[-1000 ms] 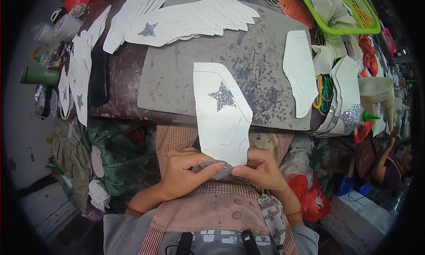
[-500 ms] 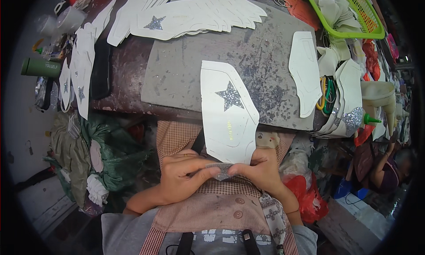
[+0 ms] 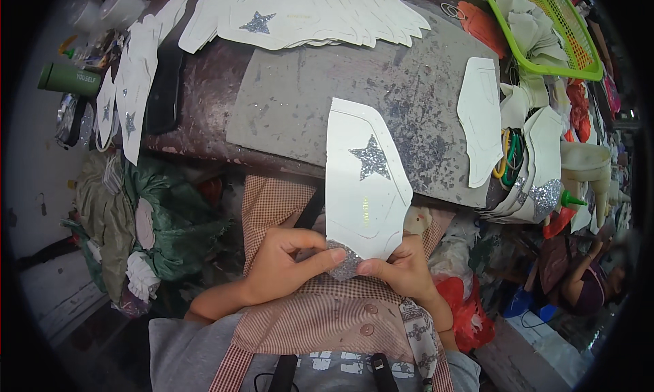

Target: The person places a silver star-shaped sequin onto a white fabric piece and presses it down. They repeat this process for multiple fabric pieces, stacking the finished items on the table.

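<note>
A white shoe-upper piece [image 3: 361, 187] with a silver glitter star extends away from me over the near edge of the work table. At its near end is a silver glitter patch [image 3: 343, 261], lying against the white material. My left hand [image 3: 286, 262] is closed on the left side of this end, its thumb pressing on the glitter. My right hand [image 3: 403, 271] pinches the right side, thumb tip at the patch's edge. The fingers beneath the piece are mostly hidden.
Fanned white pieces [image 3: 320, 21] lie at the table's far side on a worn grey board [image 3: 286, 106]. One white piece [image 3: 479, 119] lies at right, near glitter-tipped pieces [image 3: 545, 157] and a green basket [image 3: 545, 68]. A dark green bottle [image 3: 68, 79] is at left.
My thumbs have moved apart, and more of the glitter patch now shows, lying flatter. The piece sits slightly farther right in view; the surroundings have also shifted with my head.
</note>
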{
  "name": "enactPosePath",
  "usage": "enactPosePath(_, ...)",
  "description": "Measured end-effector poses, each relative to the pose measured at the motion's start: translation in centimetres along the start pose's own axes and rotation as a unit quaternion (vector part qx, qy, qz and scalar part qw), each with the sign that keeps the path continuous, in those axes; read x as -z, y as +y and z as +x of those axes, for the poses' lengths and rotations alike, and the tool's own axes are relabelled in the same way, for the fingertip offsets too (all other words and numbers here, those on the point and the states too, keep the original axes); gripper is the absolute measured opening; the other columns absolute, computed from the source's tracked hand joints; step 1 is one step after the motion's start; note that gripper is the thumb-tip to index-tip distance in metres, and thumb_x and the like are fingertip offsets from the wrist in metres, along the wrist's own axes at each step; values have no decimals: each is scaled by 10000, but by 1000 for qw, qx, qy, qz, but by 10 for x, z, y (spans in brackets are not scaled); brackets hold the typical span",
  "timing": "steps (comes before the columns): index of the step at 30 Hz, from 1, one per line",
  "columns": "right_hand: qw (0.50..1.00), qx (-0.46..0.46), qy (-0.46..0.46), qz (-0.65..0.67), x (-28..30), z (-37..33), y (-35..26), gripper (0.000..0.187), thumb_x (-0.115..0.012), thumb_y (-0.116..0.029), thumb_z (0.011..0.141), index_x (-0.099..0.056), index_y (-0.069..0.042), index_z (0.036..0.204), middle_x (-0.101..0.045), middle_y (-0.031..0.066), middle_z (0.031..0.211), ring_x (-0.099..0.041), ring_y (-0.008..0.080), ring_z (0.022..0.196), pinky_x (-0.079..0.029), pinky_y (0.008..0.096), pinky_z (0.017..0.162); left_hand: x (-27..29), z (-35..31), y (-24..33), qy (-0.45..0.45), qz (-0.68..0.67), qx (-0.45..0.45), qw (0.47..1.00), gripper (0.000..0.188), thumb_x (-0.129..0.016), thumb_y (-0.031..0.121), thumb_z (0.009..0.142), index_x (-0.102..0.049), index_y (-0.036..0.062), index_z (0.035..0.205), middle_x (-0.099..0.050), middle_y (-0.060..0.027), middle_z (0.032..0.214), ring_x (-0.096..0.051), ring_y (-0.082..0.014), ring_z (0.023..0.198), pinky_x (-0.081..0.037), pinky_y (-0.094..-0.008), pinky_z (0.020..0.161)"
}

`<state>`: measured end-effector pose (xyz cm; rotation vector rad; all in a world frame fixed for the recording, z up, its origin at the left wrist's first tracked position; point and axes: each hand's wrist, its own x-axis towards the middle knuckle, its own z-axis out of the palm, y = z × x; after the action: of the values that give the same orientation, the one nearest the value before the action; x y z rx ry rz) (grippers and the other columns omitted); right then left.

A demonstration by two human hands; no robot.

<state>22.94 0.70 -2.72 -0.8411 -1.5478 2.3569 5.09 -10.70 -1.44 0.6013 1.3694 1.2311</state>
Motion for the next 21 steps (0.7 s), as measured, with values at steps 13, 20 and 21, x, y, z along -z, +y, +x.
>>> enactPosePath(13,998,-60,10,31,3,1,-6,266,-727,-67,797,-662,40,1032,-686,78,982,-612,111,896,-477,247,799,10,23,-4,-105,-22,-42,993,157,-661,82,838,-695,-62,891,-663,-70,685,-574,-62,599,-432,-205,515)
enactPosePath(20,992,-39,-25,116,11,0,-4,247,-716,-74,810,-660,42,1021,-677,61,985,-590,92,886,-472,243,772,-3,17,-31,-43,-177,-2,983,193,-661,125,857,-692,-65,866,-670,-72,689,-584,-74,593,-450,-231,518)
enactPosePath(21,997,-37,-28,65,16,0,-7,239,-709,-79,813,-657,45,1010,-679,74,970,-603,111,862,-474,252,758,12,18,-25,-60,56,-85,993,188,-689,162,827,-710,-24,848,-680,-83,706,-620,-123,598,-468,-250,536)
